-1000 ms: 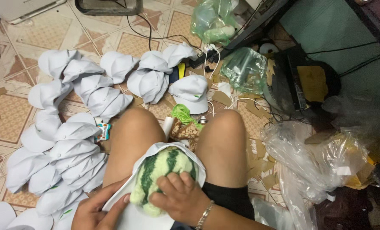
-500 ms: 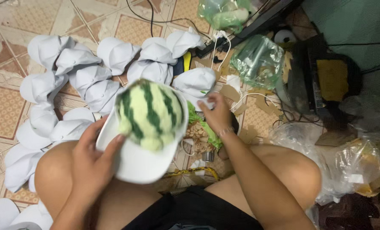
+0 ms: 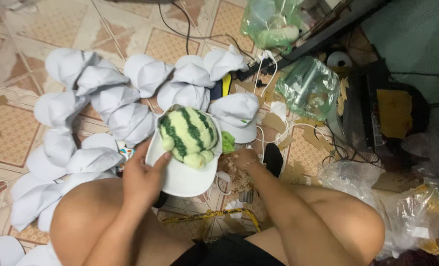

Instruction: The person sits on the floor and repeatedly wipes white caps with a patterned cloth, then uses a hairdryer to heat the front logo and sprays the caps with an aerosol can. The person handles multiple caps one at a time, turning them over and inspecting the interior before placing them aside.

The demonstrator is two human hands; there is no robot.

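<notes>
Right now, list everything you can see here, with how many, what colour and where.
white caps: many, white, spread over the tiled floor, upper left.
held cap: one, white, centre.
striped plush: one, green with dark stripes, resting on the held cap.
plastic bags: two, clear green, upper right.
clear bags: a few, crumpled, lower right.
cables: several, black and white, top centre.
cardboard scraps: several, brown, right of centre.
tiled floor: tan, patterned.
left hand: grip on the held cap's brim.
right hand: down on the floor clutter.
</notes>
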